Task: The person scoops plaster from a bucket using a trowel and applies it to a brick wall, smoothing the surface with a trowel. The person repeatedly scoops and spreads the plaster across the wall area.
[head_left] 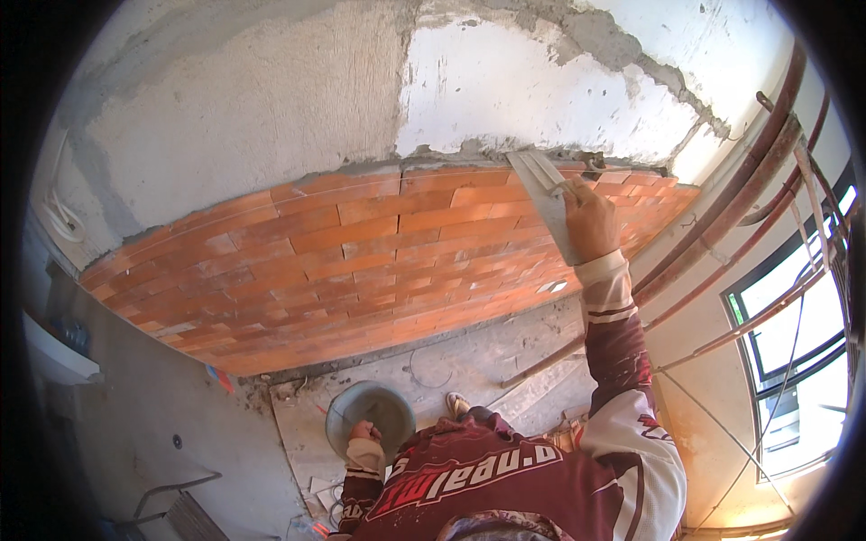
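Observation:
My right hand (pixel 593 221) is raised high and wraps round the handle of a flat steel plastering trowel (pixel 536 171). The blade's far end meets the grey mortar joint (pixel 469 151) where the orange brick wall (pixel 361 243) ends below a plastered strip. Down low, my left hand (pixel 365 431) is closed at the rim of a round grey bucket (pixel 339 417). Inside the bucket is a grey surface; how much mortar it holds I cannot tell. A thin string line (pixel 298 197) runs along the top of the bricks.
At the right, brownish scaffold poles (pixel 722 216) curve past a dark-framed window (pixel 794 334). Boards (pixel 460 361) and broken scraps lie on the floor round my feet. A coiled pale cable (pixel 63 216) hangs at the left, above a white basin-like object (pixel 59 352).

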A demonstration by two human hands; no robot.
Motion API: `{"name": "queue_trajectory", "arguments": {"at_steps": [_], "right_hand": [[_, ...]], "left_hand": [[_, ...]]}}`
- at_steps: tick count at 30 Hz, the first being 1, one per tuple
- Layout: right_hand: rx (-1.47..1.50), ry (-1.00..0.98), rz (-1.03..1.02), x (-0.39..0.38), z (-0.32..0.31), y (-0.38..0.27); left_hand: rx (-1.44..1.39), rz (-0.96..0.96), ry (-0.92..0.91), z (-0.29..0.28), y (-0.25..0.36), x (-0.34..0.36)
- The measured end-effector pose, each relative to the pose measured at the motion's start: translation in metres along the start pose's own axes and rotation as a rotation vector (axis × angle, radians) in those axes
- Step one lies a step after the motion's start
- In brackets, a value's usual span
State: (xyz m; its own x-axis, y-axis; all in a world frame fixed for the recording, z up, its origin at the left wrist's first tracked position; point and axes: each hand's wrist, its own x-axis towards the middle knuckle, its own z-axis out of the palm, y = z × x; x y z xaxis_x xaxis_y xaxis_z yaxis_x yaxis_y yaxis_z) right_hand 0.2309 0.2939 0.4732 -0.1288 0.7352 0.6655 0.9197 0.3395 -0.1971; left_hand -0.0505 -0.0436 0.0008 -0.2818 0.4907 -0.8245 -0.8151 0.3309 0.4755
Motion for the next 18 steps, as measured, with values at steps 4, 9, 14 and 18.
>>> {"name": "queue_trajectory", "arguments": {"at_steps": [4, 9, 14, 18], "right_hand": [[0.064, 0.027, 0.073, 0.005, -0.002, 0.013], [0.146, 0.098, 0.066, 0.0, 0.007, 0.016], [0.143, -0.009, 0.08, -0.013, 0.003, -0.029], [0.258, 0.011, 0.053, -0.026, 0.001, -0.054]], "left_hand": [[0.151, 0.058, -0.071, -0.006, -0.006, 0.009], [0.114, 0.027, -0.015, 0.006, 0.001, 0.0], [-0.07, -0.021, 0.03, 0.005, -0.003, 0.005], [0.461, 0.394, -0.164, -0.007, -0.011, 0.003]]}}
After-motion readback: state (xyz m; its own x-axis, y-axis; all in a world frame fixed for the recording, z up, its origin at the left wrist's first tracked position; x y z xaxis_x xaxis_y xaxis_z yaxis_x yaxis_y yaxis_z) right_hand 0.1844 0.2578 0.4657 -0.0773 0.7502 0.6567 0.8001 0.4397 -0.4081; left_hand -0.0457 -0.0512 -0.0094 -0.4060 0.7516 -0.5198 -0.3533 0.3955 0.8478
